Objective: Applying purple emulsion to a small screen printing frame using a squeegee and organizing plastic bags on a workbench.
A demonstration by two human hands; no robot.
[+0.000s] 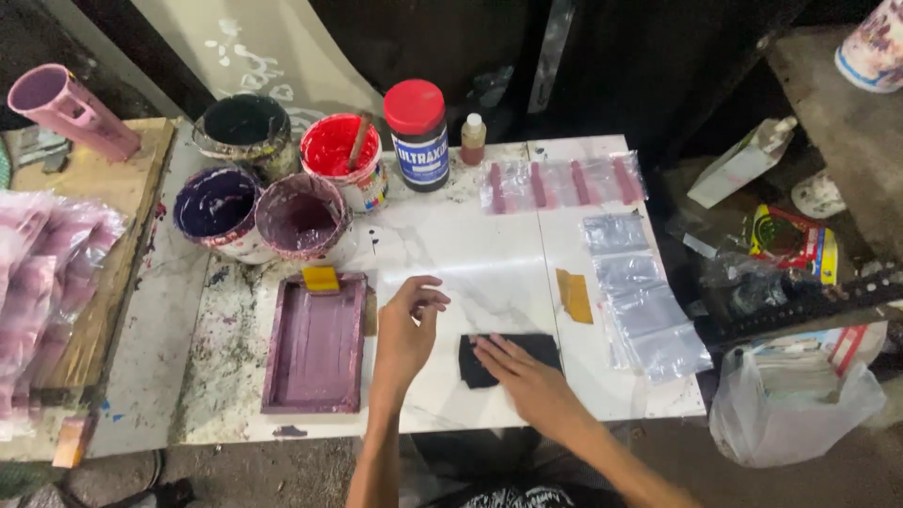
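A small black cloth piece [541,350] lies flat on the white marbled tabletop [470,263]. My right hand [527,376] presses flat on it with fingers spread. My left hand [406,325] hovers just to the left of the cloth, fingers loosely curled, holding nothing. Left of that hand sits a purple-stained rectangular tray [315,343] with a yellow sponge [321,278] at its top edge.
Paint tubs stand at the back: dark purple [216,205], mauve [301,216], red with a stick [340,155], black [245,127]. A red-lidded jar [417,132], a small bottle [473,138], clear zip bags [640,301], a brown card [575,295] and stacked pink packets [38,282] surround them.
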